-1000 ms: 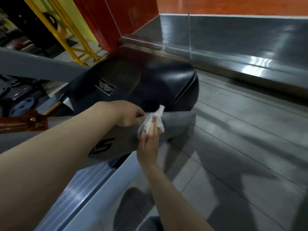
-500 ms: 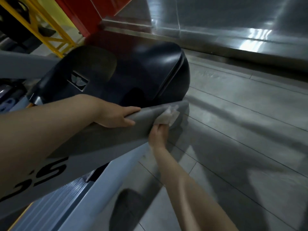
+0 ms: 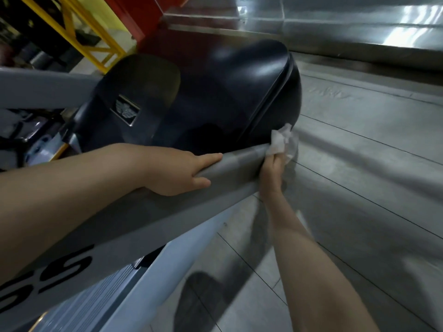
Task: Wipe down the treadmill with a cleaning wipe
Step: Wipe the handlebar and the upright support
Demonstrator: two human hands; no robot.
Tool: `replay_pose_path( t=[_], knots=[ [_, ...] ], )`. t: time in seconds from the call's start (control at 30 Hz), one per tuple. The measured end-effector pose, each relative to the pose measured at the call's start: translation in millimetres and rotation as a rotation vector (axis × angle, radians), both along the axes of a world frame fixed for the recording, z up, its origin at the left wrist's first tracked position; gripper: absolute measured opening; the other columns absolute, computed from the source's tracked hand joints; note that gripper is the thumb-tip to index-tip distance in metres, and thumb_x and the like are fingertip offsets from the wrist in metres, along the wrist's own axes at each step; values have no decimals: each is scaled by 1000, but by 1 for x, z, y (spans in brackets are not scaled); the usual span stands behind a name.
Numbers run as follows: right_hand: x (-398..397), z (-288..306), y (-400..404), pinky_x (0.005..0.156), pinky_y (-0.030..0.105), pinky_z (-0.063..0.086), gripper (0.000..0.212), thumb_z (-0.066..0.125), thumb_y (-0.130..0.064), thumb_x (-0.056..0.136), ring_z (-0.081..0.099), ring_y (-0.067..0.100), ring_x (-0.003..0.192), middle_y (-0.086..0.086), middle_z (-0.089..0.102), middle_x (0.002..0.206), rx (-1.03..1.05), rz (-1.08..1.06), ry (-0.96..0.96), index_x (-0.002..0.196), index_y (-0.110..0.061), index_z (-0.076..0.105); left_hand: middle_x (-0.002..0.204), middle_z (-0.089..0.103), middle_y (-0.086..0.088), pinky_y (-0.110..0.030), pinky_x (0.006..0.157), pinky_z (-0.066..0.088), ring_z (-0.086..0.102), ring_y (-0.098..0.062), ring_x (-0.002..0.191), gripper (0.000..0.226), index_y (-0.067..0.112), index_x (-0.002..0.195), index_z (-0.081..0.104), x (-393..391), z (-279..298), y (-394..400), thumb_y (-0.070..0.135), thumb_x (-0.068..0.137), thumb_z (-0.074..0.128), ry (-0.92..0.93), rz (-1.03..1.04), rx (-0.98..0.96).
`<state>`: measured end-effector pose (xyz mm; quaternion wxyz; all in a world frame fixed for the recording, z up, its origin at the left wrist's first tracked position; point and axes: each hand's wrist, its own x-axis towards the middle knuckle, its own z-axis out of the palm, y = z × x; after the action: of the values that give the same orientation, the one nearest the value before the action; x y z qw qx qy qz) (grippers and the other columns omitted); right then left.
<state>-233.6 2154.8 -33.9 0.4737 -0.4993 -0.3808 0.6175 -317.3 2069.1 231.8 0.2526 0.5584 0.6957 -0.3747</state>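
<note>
Grey tiled gym floor (image 3: 359,188) beside treadmill (image 3: 203,104): right hand (image 3: 272,171) pinches white wipe (image 3: 281,141) at grey upright (image 3: 191,200) base, left hand (image 3: 182,171) lies flat-fingered bracing it; best keep firm pressure, overlapping strokes.

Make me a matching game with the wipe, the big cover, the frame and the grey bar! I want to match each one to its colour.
Things:
1. wipe
2. treadmill cover
3. frame
4. treadmill bar

Colours:
A. yellow
B. grey with black letters
C. white
D. shiny black

Pairs: 1-C, 2-D, 3-A, 4-B
</note>
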Motion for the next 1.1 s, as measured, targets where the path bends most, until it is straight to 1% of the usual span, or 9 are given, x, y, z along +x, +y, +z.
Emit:
replay_pose_path(
  t=[0.17, 0.33, 0.47, 0.63, 0.7, 0.77, 0.93, 1.03, 1.1],
  knots=[
    [-7, -26, 16, 113, 33, 31, 52, 27, -43, 100, 44, 20, 130, 1, 48, 138, -341, -36, -36, 142, -16, 42, 141, 44, -4, -30, 85, 35, 45, -17, 94, 69, 46, 154, -10, -2, -3, 1, 55, 102, 34, -12, -15, -4],
    [-12, -1, -22, 84, 23, 41, 23, 29, -26, 105, 54, 12, 92, -4, 53, 99, -539, -204, 124, 115, -19, 48, 145, 42, -8, -34, 93, 38, 52, -26, 116, 69, 45, 154, -10, -3, -3, 2, 54, 102, 34, -8, -44, -15],
    [-26, 20, -69, 112, 43, 36, 44, 29, -30, 105, 49, 22, 121, 5, 50, 135, -612, -139, 287, 142, -9, 38, 148, 42, -8, -38, 100, 40, 52, -28, 119, 69, 44, 155, -9, -1, 0, 3, 54, 102, 34, 1, -46, -23],
    [-37, 59, -111, 109, 42, 39, 82, 25, -68, 81, 49, 23, 128, 4, 41, 150, -673, -15, 129, 150, -23, 27, 148, 44, -7, -35, 91, 38, 52, -25, 109, 67, 44, 155, -5, 4, 5, 1, 54, 102, 34, -15, -23, -23],
    [-28, 91, -120, 107, 35, 38, 60, 30, -43, 100, 48, 25, 127, 10, 42, 145, -617, -43, 115, 149, -10, 28, 152, 41, -7, -33, 89, 33, 51, -28, 120, 66, 41, 157, -2, 8, 9, 0, 52, 103, 34, -10, -20, -2],
    [-17, 123, -137, 84, 24, 40, 35, 32, -21, 105, 52, 19, 104, 11, 52, 119, -636, 17, 164, 133, -7, 46, 156, 36, -7, -33, 91, 30, 47, -30, 129, 63, 39, 157, 1, 11, 12, -3, 50, 104, 33, -6, -21, 23],
    [-20, 183, -191, 96, 33, 48, 33, 42, -23, 99, 59, 21, 106, 6, 62, 121, -677, 214, 203, 129, -13, 53, 161, 29, -6, -39, 109, 30, 37, -29, 141, 55, 33, 158, 13, 18, 26, -15, 47, 106, 24, -19, -27, 99],
    [-15, 215, -209, 64, 24, 46, 22, 42, -17, 102, 57, 18, 89, 2, 62, 108, -719, 236, 201, 119, -21, 56, 157, 35, -8, -43, 108, 34, 40, -30, 138, 52, 24, 156, 22, 22, 47, -24, 39, 108, 29, 18, -23, 169],
    [-15, 228, -223, 56, 22, 41, 19, 42, -15, 100, 54, 12, 79, -3, 58, 93, -724, 273, 192, 99, -31, 53, 149, 46, -7, -45, 103, 42, 49, -30, 129, 47, 21, 151, 34, 18, 69, -35, 32, 106, 37, 79, -27, 191]
  ],
)
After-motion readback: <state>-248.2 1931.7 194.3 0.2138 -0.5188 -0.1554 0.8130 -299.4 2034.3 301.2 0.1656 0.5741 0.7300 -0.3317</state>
